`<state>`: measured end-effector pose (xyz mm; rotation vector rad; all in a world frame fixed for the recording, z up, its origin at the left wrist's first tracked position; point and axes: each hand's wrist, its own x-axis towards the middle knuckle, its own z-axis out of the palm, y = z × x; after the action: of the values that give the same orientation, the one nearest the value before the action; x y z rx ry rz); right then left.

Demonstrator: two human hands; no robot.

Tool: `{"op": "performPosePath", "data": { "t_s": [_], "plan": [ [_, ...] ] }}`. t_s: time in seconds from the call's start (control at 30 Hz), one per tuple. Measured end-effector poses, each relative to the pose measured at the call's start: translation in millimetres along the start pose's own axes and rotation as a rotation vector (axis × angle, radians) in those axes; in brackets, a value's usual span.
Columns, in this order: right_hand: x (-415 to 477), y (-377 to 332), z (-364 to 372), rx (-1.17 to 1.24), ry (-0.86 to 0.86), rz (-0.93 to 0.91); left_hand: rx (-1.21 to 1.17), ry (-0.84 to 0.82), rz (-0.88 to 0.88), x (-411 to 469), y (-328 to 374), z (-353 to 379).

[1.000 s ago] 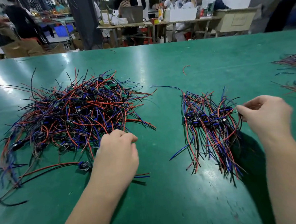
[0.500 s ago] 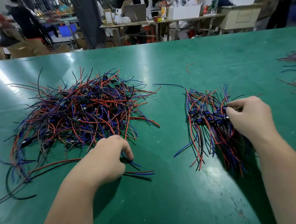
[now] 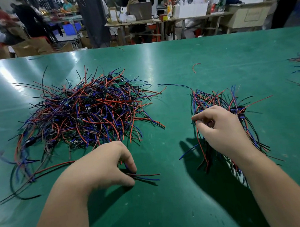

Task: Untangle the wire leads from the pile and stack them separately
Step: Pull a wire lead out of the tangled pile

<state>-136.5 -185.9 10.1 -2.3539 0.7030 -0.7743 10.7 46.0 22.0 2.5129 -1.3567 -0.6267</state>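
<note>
At a green worktop [image 3: 177, 59], our left hand [image 3: 103, 168] pinches one wire lead [image 3: 146, 177] just in front of the tangled pile [image 3: 86, 113] of red, blue and black leads, the lead's red and blue ends poking out to the right. Our right hand [image 3: 221, 128] rests with fingers curled on the separate stack [image 3: 212, 98]; we cannot tell whether it grips any lead there. A stray red wire [image 3: 195, 67] lies farther back, apart from both.

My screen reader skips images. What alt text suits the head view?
The left hand pinches wire leads beside a tangled pile on a green table; the right hand curls over a neater stack.
</note>
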Motion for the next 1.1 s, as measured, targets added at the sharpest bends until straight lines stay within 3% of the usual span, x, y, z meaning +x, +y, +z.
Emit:
{"op": "performPosePath", "data": {
  "t_s": [0.13, 0.23, 0.37, 0.47, 0.7, 0.8, 0.87, 1.0, 1.1],
  "plan": [
    [-1, -1, 2, 0.047, -0.011, 0.012, 0.028, 0.215, 0.085, 7, 16, 6],
    [-3, -5, 3, 0.139, -0.088, 0.040, -0.228, 0.493, 0.270, 8, 35, 9],
    [-10, -14, 3, 0.512, -0.503, 0.058, -0.689, 0.709, 0.351, 8, 54, 13],
    [-18, -22, 11, 0.743, -0.699, 0.079, -0.986, 0.668, 0.388, 8, 64, 16],
    [-25, -34, 20, 0.958, -0.703, 0.110, -1.611, 0.433, 0.392, 11, 77, 22],
    [-22, -36, 13, 1.150, -0.640, 0.268, -1.401, 0.558, 0.303, 15, 73, 24],
    [-18, -35, 8, 1.295, -0.601, 0.348, -1.217, 0.544, 0.183, 16, 69, 24],
    [-13, -35, 1, 1.426, -0.594, 0.369, -1.244, 0.108, 0.051, 14, 72, 26],
    [-13, -35, -2, 1.456, -0.624, 0.371, -1.364, 0.019, 0.074, 12, 76, 28]
  ]
}}
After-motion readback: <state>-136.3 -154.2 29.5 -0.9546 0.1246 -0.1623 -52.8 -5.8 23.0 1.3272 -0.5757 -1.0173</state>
